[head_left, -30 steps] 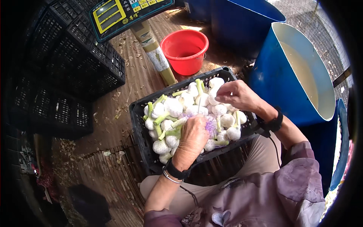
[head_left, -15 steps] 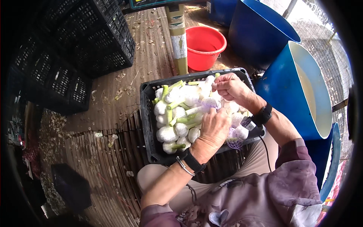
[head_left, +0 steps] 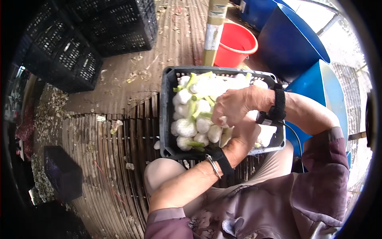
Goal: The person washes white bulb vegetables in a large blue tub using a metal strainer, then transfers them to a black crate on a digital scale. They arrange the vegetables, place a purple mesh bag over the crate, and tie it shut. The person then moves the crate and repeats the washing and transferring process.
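Your two hands meet over the right half of a black plastic crate (head_left: 166, 115) that rests on your lap, and the crate is filled with white bulbs (head_left: 186, 127) that have short green stalks. Your right hand (head_left: 234, 105) lies on top, fingers curled down into the heap, its grip closed on something among the bulbs, though you cannot tell exactly which piece it holds. Your left hand (head_left: 243, 137) sits just beneath it, touching it, with the fingers hidden, so whether that grip is open or closed cannot be told. A pale bulb half (head_left: 226, 136) shows right at the edge of the left hand. Each wrist wears a dark band, the right one with a thin cable running from it. Beyond the crate's far rim stands a red bucket (head_left: 238, 40), and just beside it a tall post (head_left: 213, 32) wrapped in a pale rectangular label. To your right are large blue barrels (head_left: 292, 44), close to the crate. To your far left, stacked empty black crates (head_left: 79, 51) stand on the slatted wooden floor (head_left: 107, 159), which is strewn with peelings, and a small dark box (head_left: 61, 173) sits well apart at the lower left.
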Tool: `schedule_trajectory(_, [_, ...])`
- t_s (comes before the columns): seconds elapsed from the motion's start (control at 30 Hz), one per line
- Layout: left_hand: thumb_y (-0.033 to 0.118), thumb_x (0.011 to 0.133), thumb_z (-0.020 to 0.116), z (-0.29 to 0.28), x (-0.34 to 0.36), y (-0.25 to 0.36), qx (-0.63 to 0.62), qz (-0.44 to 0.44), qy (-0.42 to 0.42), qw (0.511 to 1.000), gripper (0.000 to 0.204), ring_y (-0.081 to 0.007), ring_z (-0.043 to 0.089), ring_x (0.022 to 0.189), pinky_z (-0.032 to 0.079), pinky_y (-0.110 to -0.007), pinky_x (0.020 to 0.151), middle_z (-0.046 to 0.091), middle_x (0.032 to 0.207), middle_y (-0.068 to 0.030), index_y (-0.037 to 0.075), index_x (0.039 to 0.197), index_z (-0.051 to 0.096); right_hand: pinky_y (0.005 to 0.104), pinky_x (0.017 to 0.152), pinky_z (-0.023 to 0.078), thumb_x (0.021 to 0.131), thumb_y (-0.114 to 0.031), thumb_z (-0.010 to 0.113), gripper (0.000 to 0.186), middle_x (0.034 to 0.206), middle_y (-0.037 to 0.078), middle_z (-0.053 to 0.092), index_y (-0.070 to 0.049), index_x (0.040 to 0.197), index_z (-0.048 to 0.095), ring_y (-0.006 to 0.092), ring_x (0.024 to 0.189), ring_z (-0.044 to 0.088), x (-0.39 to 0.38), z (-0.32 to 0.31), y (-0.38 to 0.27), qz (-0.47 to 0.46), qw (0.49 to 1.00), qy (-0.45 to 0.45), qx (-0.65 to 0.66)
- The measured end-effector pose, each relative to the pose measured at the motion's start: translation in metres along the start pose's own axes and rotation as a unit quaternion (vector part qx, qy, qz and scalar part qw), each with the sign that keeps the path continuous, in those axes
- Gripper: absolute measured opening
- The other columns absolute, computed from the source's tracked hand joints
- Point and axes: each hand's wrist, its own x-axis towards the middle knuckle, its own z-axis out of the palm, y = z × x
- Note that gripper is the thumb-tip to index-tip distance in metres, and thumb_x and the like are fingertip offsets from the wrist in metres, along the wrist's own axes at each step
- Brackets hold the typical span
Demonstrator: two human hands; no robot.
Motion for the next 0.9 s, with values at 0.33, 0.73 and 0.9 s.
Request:
schedule_trajectory(0.33, [0.008, 0.074, 0.056, -0.036, -0.009, 0.005, 0.182, 0.018, -0.044, 0.982, 0.011, -0.0179, 0.055, 0.073, 0.043, -0.035, 0.067, 0.059, 0.071, -0.0041, 0.004, 0.076, 0.067, 0.0327, 0.057, 0.049, 0.074, -0.015, 0.062, 0.011, 0.063, 0.006, 0.063, -0.005, 0.075, 0.066, 0.0185, 0.057, 0.061, -0.018, 0.037, 0.022, -0.004, 0.937, 0.231, 0.263])
schedule_trajectory(0.73, [0.022, 0.070, 0.061, -0.023, 0.012, -0.019, -0.164, -0.005, 0.094, 0.982, 0.024, -0.0332, 0.049, 0.100, 0.036, -0.047, 0.090, 0.060, 0.092, -0.0178, 0.005, 0.085, 0.067, 0.0207, 0.034, 0.016, 0.079, -0.006, 0.055, 0.029, 0.049, -0.009, 0.029, -0.020, 0.062, 0.036, 0.0024, 0.036, 0.021, -0.051, 0.085, 0.057, 0.122, 0.518, 0.446, 0.720])
schedule_trajectory(0.9, [0.019, 0.069, 0.063, -0.057, 0.010, -0.027, -0.117, 0.093, 0.157, 0.976, 0.014, -0.0292, 0.055, 0.089, 0.043, -0.043, 0.079, 0.060, 0.073, -0.0120, 0.006, 0.069, 0.063, 0.0203, 0.036, 0.019, 0.079, -0.006, 0.055, 0.020, 0.052, -0.010, 0.035, -0.016, 0.064, 0.045, 0.0007, 0.040, 0.025, -0.040, 0.099, 0.055, 0.126, 0.538, 0.507, 0.661])
